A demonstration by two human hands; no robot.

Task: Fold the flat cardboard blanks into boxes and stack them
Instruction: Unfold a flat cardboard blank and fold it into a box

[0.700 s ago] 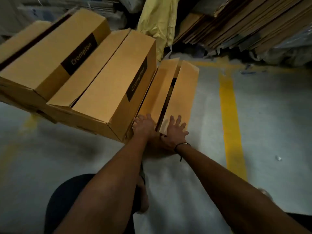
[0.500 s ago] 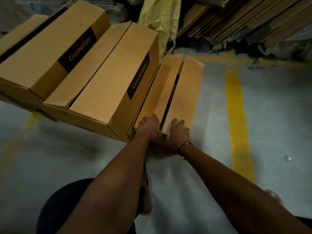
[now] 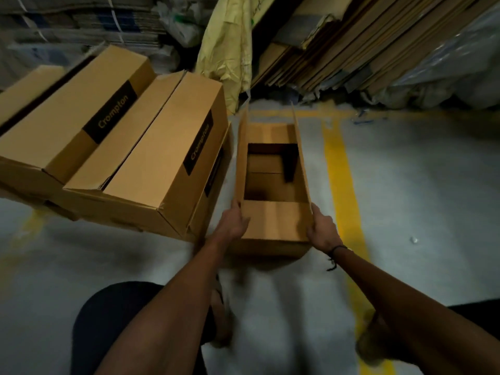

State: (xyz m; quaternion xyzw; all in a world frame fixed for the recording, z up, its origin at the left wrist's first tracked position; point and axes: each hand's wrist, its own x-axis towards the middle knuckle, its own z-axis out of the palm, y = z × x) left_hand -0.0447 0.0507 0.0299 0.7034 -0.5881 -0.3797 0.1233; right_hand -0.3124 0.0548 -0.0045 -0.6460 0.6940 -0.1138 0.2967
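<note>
1. I see the open cardboard box (image 3: pixel 273 226) standing on the grey floor (image 3: pixel 433 198), straight ahead of both hands, its two long top flaps raised upright.
2. My left hand (image 3: pixel 232 226) grasps the near end of the left long flap (image 3: pixel 241 158), fingers curled over its edge.
3. My right hand (image 3: pixel 322 230) grips the near end of the right long flap (image 3: pixel 301 163) the same way, thumb on the inner side; a dark wristband (image 3: pixel 336 249) sits on that wrist.
4. Between my fingers lies the near short flap (image 3: pixel 276 220), folded flat inward; beyond it the box's inside is dark and open.
5. Just left of my left fingers sits the stack of folded Crompton boxes (image 3: pixel 151 158), close beside the open box; I cannot tell whether they touch.
6. Right of my right fingers runs a yellow floor line (image 3: pixel 338 163).
7. Well beyond my fingertips, flat cardboard blanks (image 3: pixel 351 44) lean against the back, beside a pale yellow sack (image 3: pixel 230 50).
</note>
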